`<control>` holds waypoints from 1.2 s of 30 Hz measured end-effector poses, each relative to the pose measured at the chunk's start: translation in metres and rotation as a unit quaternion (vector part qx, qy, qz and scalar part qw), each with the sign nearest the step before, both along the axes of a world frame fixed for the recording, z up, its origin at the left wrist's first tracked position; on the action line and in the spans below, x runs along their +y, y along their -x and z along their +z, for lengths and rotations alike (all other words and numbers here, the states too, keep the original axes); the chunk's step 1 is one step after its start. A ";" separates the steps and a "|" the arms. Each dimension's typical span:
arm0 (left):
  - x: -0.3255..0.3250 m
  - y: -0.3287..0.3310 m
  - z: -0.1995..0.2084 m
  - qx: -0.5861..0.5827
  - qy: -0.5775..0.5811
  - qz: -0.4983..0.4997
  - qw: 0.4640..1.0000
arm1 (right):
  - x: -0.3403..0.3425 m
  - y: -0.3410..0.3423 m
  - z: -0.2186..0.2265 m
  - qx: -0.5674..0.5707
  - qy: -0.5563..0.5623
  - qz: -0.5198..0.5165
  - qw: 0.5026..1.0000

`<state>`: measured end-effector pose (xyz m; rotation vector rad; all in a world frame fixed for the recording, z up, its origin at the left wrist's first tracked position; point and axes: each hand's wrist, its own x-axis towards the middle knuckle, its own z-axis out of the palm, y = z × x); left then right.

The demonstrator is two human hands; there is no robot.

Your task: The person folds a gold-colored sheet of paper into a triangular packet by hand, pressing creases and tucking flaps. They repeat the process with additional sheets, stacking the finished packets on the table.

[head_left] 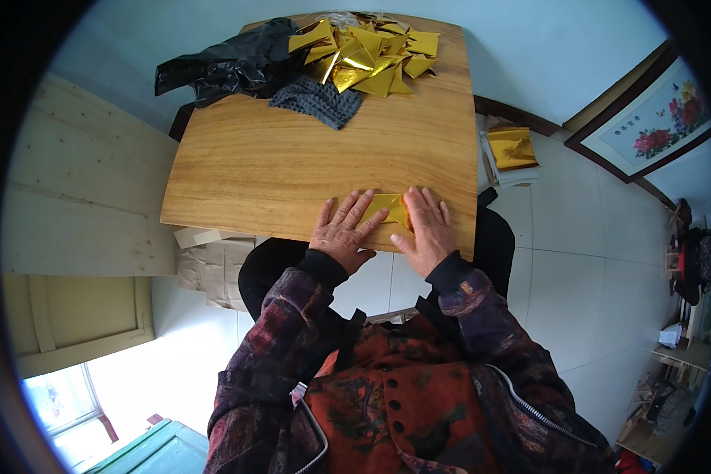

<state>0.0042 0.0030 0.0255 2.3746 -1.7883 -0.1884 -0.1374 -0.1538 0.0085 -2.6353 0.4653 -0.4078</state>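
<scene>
One gold foil sheet lies flat near the bench's near edge, pressed between two hands. The left hand and right hand each lie flat with fingers spread, grip released, palms down on the sheet's ends. Bare wood stretches beyond them to one pile of folded gold pieces, one black bag and one grey knitted cloth at the far edge.
</scene>
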 end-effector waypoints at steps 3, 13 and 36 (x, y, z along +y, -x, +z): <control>0.000 0.001 0.002 0.004 -0.004 0.000 1.000 | -0.004 0.002 -0.001 -0.017 -0.018 -0.002 1.000; -0.001 0.001 0.000 -0.009 0.016 0.006 1.000 | 0.007 -0.004 0.007 0.053 0.063 0.010 0.997; -0.004 0.000 -0.001 0.020 0.032 0.032 0.999 | 0.009 -0.006 0.022 0.136 0.041 0.026 0.989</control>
